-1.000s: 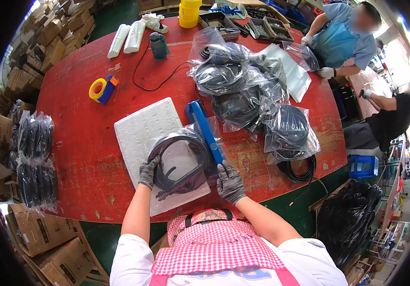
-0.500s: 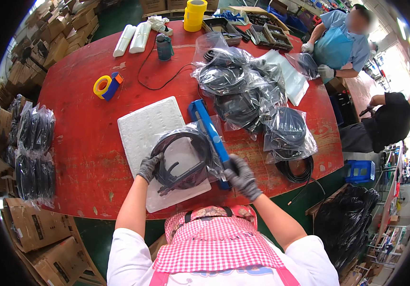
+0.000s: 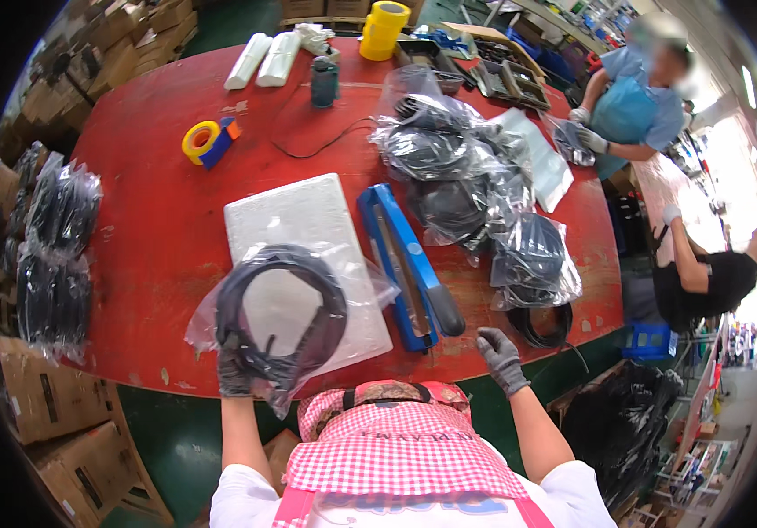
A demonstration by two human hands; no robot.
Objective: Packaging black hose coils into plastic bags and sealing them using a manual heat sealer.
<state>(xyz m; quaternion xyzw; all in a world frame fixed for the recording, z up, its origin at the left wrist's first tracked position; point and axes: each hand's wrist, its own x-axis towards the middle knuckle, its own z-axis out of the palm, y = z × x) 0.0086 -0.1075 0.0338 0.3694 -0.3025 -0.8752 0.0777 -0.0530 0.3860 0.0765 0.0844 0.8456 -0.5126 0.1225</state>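
A coil of black hose or cable in a clear plastic bag point(image 3: 332, 304) hangs over the near part of a white foam board point(image 3: 286, 211). My gloved left hand point(image 3: 235, 367) grips its lower left side, fingers partly hidden by the bag. Right of the board lies a long blue bag sealer point(image 3: 396, 273), its arm with the black handle swung away from the base. My gloved right hand point(image 3: 501, 361) is over the table's near edge, right of that handle and apart from it, fingers spread with nothing in them.
Bagged black coils point(image 3: 449, 202) pile up on the right of the red table point(image 3: 149, 290). An unbagged coil point(image 3: 541, 326) lies nearby. A tape dispenser point(image 3: 208, 143), a bottle point(image 3: 324, 84) and yellow rolls point(image 3: 384, 31) are farther back. A co-worker point(image 3: 633, 110) handles a bag at the far right.
My left hand has drawn the bagged coil left and toward me, away from the sealer. My right hand has let go of the sealer's handle and moved right; the sealer's arm has swung up.
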